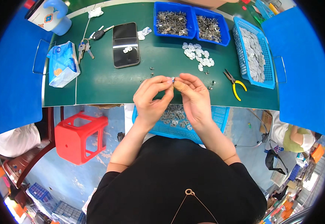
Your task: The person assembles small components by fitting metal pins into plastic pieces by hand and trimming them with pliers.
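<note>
Above the near edge of the green table, my left hand [151, 98] and my right hand [195, 98] meet fingertip to fingertip. Both are closed in a pinch on one small shiny metal part [173, 80], mostly hidden by the fingers. Beyond my right hand a loose group of flat whitish pieces [198, 54] lies on the table. A few tiny dark metal clips [212, 82] are scattered near my hands. At the far side, two blue bins [173, 36] hold many small metal clips. Below my hands, a light-blue basket [214, 114] contains many small metal parts.
Pliers [234, 83] with yellow handles and a blue mesh basket [271, 71] of flat pieces stand at the right. A phone [126, 59], keys [84, 48], a tissue pack [63, 65] and a mug [48, 16] are left. A red stool [76, 143] stands on the floor.
</note>
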`<action>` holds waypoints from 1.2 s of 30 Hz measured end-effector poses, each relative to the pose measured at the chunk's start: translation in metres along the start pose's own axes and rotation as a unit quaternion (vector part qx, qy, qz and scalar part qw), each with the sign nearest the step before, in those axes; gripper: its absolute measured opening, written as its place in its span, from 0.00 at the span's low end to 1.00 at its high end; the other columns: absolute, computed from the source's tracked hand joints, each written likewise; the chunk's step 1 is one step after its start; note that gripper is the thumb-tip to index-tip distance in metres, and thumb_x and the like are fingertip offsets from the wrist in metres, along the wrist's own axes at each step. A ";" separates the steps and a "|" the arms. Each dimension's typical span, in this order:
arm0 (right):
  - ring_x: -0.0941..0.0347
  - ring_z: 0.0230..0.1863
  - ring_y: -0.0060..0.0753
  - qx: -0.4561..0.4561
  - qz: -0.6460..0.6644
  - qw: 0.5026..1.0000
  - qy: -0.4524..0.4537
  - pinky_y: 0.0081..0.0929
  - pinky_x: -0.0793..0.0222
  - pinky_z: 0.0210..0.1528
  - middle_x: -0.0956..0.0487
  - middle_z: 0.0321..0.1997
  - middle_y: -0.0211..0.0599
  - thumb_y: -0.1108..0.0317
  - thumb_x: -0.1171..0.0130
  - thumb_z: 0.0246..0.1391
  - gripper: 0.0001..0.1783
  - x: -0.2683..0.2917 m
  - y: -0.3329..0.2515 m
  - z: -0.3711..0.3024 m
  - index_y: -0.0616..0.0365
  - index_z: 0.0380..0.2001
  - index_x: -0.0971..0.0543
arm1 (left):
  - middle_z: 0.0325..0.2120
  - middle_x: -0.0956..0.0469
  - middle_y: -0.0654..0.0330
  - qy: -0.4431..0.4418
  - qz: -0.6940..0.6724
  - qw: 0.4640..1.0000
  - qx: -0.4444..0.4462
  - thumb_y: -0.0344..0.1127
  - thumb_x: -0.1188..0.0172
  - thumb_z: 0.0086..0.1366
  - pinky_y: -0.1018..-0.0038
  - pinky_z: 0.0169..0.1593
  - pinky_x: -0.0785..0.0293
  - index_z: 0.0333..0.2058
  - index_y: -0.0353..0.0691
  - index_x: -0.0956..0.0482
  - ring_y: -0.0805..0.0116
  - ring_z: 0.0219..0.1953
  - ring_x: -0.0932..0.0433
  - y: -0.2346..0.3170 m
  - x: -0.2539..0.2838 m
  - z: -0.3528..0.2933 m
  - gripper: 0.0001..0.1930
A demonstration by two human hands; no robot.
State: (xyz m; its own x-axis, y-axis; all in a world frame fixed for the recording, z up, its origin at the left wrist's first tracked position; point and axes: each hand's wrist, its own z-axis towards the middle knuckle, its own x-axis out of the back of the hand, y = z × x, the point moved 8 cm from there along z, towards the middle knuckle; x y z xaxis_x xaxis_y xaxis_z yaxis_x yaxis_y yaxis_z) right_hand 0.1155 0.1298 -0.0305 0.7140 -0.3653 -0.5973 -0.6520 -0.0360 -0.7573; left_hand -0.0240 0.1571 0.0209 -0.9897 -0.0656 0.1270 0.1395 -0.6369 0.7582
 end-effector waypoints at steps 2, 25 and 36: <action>0.25 0.43 0.31 -0.001 0.008 1.000 -0.001 0.26 0.32 0.50 0.21 0.40 0.41 0.80 0.40 0.49 0.14 0.000 -0.001 0.001 0.64 0.42 0.26 | 0.31 0.20 0.56 -0.007 0.003 1.000 -0.007 0.19 0.34 0.45 0.75 0.35 0.23 0.29 0.35 0.21 0.66 0.32 0.20 0.003 -0.002 -0.001 0.11; 0.27 0.41 0.24 0.020 -0.056 0.998 -0.029 0.21 0.33 0.47 0.25 0.38 0.35 0.79 0.40 0.49 0.14 -0.008 -0.009 0.004 0.65 0.41 0.26 | 0.37 0.23 0.54 0.023 -0.236 0.943 0.234 0.17 0.38 0.53 0.78 0.42 0.23 0.34 0.33 0.22 0.69 0.37 0.22 -0.028 -0.007 -0.017 0.09; 0.29 0.48 0.40 0.309 -0.741 0.566 0.188 0.34 0.38 0.52 0.25 0.48 0.40 0.62 0.41 0.53 0.17 0.113 -0.123 -0.007 0.57 0.45 0.24 | 0.37 0.24 0.53 0.057 -0.302 0.902 0.303 0.16 0.41 0.55 0.76 0.41 0.22 0.34 0.30 0.25 0.69 0.37 0.23 -0.049 0.011 -0.024 0.08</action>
State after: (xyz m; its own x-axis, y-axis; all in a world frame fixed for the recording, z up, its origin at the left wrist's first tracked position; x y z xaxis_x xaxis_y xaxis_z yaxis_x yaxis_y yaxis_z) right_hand 0.2743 0.0864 -0.0034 0.1796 -0.5369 0.8243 0.8877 -0.2728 -0.3710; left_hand -0.0421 0.1693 -0.0303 -0.8829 0.0529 -0.4666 -0.4690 -0.0486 0.8818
